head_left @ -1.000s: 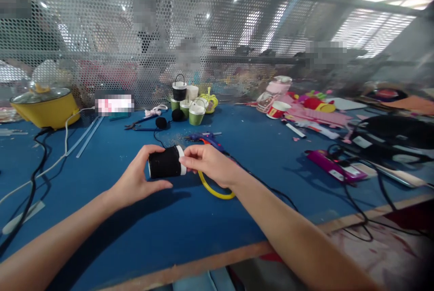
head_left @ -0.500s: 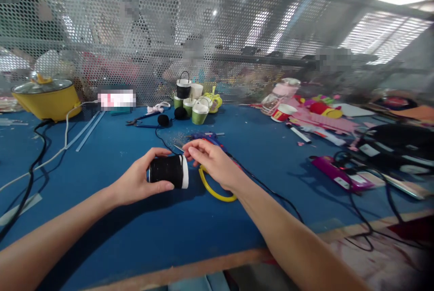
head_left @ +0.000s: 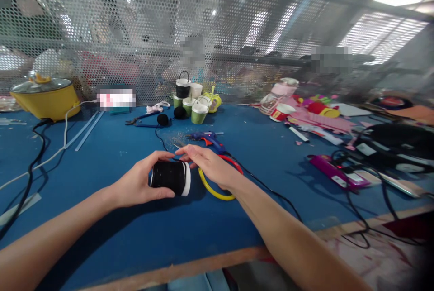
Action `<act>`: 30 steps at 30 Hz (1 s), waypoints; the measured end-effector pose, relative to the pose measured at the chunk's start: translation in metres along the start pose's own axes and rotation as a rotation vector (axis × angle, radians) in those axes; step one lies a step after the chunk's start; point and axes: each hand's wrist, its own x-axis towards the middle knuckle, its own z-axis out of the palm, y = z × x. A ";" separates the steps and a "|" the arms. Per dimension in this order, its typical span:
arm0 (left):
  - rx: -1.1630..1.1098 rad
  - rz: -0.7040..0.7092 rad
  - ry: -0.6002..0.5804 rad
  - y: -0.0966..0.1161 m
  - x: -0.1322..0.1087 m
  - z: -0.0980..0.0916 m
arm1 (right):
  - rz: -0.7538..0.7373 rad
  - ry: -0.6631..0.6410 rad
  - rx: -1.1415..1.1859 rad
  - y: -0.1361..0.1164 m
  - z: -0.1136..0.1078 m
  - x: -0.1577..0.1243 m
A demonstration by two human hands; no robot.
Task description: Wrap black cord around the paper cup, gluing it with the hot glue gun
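Observation:
My left hand [head_left: 137, 180] is wrapped round a black-covered cup [head_left: 168, 177] that lies on its side, its white rim to the right. At the top of the cup near the rim, my right hand [head_left: 206, 162] has its fingertips together on a thin black cord [head_left: 160, 140]. The cord runs back to two black yarn balls [head_left: 162, 120]. Scissors with a yellow and a red handle loop [head_left: 217, 195] lie partly under my right hand. Behind them is a blue glue gun [head_left: 213, 141].
Small cups [head_left: 199, 113], some green, stand at the back beside pliers [head_left: 142, 122]. A yellow pot [head_left: 47, 101] is at the left. Right are a purple power strip [head_left: 334, 172], pink craft pieces and a black bag [head_left: 396, 146]. Cables cross the blue table [head_left: 203, 236].
The cup has shifted slightly right and down in my left hand. My right hand has moved left over it, and the cord now lies around the cup near the rim.

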 end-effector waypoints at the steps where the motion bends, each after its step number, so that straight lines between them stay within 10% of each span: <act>1: 0.010 0.006 -0.005 0.000 0.000 0.000 | 0.015 -0.017 0.017 0.000 0.000 0.000; 12: 0.068 0.117 -0.062 0.002 -0.001 0.001 | 0.048 -0.082 0.345 -0.008 0.000 0.012; 19: 0.086 0.086 -0.070 0.004 -0.001 0.001 | 0.059 -0.085 0.113 -0.013 0.006 0.027; 30: 0.099 0.012 -0.001 0.000 0.001 -0.002 | 0.173 0.512 -0.584 0.014 -0.082 0.041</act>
